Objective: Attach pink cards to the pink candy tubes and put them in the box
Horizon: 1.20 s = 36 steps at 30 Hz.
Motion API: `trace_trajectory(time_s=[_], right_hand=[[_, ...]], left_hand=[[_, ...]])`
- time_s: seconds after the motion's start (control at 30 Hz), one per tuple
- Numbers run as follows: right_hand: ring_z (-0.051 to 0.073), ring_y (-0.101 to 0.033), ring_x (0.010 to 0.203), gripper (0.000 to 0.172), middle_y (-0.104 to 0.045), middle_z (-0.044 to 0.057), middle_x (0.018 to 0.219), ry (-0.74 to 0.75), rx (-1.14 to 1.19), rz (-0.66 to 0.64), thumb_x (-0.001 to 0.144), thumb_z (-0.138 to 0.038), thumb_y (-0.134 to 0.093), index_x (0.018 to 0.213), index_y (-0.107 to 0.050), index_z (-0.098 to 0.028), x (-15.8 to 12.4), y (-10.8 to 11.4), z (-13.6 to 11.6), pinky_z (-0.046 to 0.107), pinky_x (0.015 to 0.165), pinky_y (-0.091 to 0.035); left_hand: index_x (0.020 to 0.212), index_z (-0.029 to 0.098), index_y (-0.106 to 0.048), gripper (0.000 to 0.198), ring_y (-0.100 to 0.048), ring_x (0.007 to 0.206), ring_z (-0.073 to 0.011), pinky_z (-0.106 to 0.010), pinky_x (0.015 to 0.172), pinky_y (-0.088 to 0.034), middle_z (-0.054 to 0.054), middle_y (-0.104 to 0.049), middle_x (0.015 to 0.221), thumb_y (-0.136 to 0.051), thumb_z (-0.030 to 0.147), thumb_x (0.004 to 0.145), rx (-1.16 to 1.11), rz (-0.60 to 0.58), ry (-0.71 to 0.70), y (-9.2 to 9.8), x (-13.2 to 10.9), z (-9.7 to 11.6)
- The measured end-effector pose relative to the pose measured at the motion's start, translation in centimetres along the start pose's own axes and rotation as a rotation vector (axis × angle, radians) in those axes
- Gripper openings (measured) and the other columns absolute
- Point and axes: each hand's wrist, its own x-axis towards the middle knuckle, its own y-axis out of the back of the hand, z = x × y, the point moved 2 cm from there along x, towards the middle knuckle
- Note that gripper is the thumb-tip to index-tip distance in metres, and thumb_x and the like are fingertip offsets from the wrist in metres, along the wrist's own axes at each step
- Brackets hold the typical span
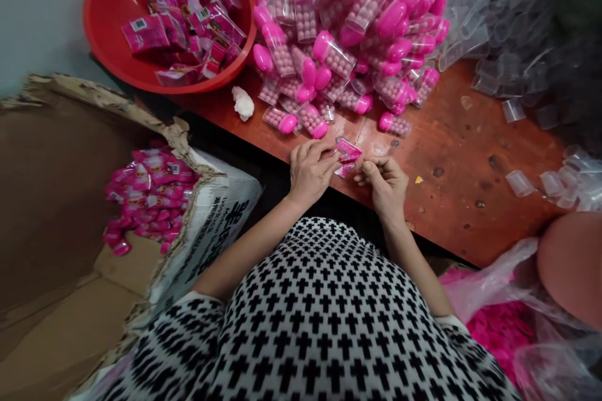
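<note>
My left hand (pixel 311 170) is closed, its fingertips on a pink printed wrapper (pixel 347 151) at the table's front edge. Just right of the wrapper is my right hand (pixel 388 183), its fingers curled with thumb and forefinger pinched together. Whether anything small sits in that pinch I cannot make out. Beyond both hands rises a heap of clear tubes with pink caps, filled with pink balls; one capped tube (pixel 395 124) lies a little apart, and another (pixel 312 120) lies close behind my left hand.
A red basin (pixel 96 44) with pink packets stands at the back left. Below it, an open cardboard box (pixel 117 301) holds more packets (pixel 157 185). Clear empty tubes (pixel 520 183) lie to the right on the red-brown table (pixel 456 213). Pink pieces (pixel 503 332) fill a plastic bag at lower right.
</note>
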Motion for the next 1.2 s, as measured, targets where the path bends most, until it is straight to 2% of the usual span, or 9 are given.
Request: trace_trajectory(time_s=[0.2,0.3,0.43,0.53,0.63,0.8,0.93,1.07,1.2], right_hand=[[0.012,-0.069,0.082,0.039,-0.07,0.001,0.099,0.013,0.031,0.023,0.077,-0.042,-0.079,0.105,-0.059,-0.023,1.2,-0.8,0.7,0.024,0.067,-0.058],[0.011,-0.066,0.073,0.045,-0.068,-0.003,0.084,-0.035,0.151,-0.037,0.074,-0.041,-0.081,0.108,-0.056,-0.024,1.7,-1.4,0.6,0.023,0.067,-0.056],[0.009,-0.057,0.057,0.051,-0.059,-0.01,0.063,-0.123,0.191,-0.143,0.068,-0.042,-0.084,0.106,-0.056,-0.023,2.1,-1.7,-0.1,0.022,0.06,-0.051],[0.009,-0.054,0.053,0.056,-0.057,-0.01,0.059,-0.168,0.111,-0.308,0.065,-0.045,-0.085,0.107,-0.056,-0.022,2.4,-1.7,-0.5,0.023,0.057,-0.048],[0.012,-0.055,0.057,0.048,-0.06,-0.006,0.062,-0.079,-0.126,-0.381,0.072,-0.05,-0.079,0.105,-0.06,-0.02,3.4,-0.9,-0.9,0.025,0.059,-0.048],[0.028,-0.059,0.108,0.023,-0.069,0.014,0.115,0.319,-1.021,-0.039,0.089,-0.029,-0.061,0.108,-0.067,-0.017,7.4,2.9,-2.5,0.042,0.094,-0.047],[0.033,-0.058,0.109,0.032,-0.068,0.02,0.119,0.299,-1.365,-0.071,0.09,-0.023,-0.056,0.118,-0.065,-0.012,9.7,5.2,-2.1,0.047,0.091,-0.047],[0.025,-0.065,0.084,0.025,-0.072,0.013,0.092,0.298,-1.113,-0.011,0.093,-0.032,-0.053,0.103,-0.068,-0.014,7.9,5.0,-1.8,0.039,0.076,-0.051],[0.013,-0.06,0.051,0.032,-0.067,0.0,0.069,0.07,-0.349,-0.166,0.093,-0.052,-0.055,0.097,-0.062,-0.021,2.3,2.4,-2.2,0.026,0.05,-0.051]], left_hand=[[0.103,0.027,-0.078,0.02,-0.059,0.114,-0.0235,-0.042,0.101,-0.043,-0.006,-0.073,0.114,-0.062,0.034,0.093,-0.174,0.1,0.069,0.4,-0.2,0.9],[0.105,0.026,-0.078,0.02,-0.061,0.112,-0.0228,-0.039,0.102,-0.045,-0.007,-0.073,0.114,-0.068,0.032,0.089,-0.407,0.115,0.106,1.4,-0.3,1.6],[0.112,0.022,-0.075,0.044,-0.069,0.096,-0.0213,-0.034,0.089,-0.055,-0.008,-0.075,0.109,-0.08,0.046,0.075,-0.965,0.033,0.533,2.6,-0.5,1.8],[0.095,0.013,-0.078,0.048,-0.072,0.079,-0.0207,-0.032,0.074,-0.059,-0.011,-0.077,0.093,-0.087,0.048,0.064,-1.345,-0.173,0.829,2.7,-0.5,2.2],[0.081,0.009,-0.077,0.043,-0.073,0.072,-0.019,-0.03,0.071,-0.061,-0.011,-0.077,0.085,-0.095,0.035,0.052,-1.44,-0.23,0.937,2.7,-0.4,2.5],[0.068,0.008,-0.074,0.037,-0.069,0.059,-0.0158,-0.027,0.059,-0.061,-0.008,-0.074,0.071,-0.096,0.03,0.048,-1.399,-0.102,1.04,2.8,-0.3,2.1],[0.064,0.009,-0.071,0.036,-0.067,0.055,-0.0142,-0.023,0.053,-0.058,-0.006,-0.071,0.064,-0.097,0.028,0.047,-1.446,-0.028,1.115,2.9,-0.2,1.8],[0.063,0.011,-0.067,0.03,-0.065,0.054,-0.0109,-0.019,0.051,-0.055,-0.003,-0.07,0.063,-0.093,0.025,0.058,-1.518,0.052,1.183,2.6,-0.1,1.7],[0.068,0.014,-0.065,0.026,-0.063,0.056,-0.0088,-0.019,0.057,-0.055,0.001,-0.069,0.065,-0.088,0.023,0.067,-1.617,0.165,1.204,2.3,0.1,1.3]])
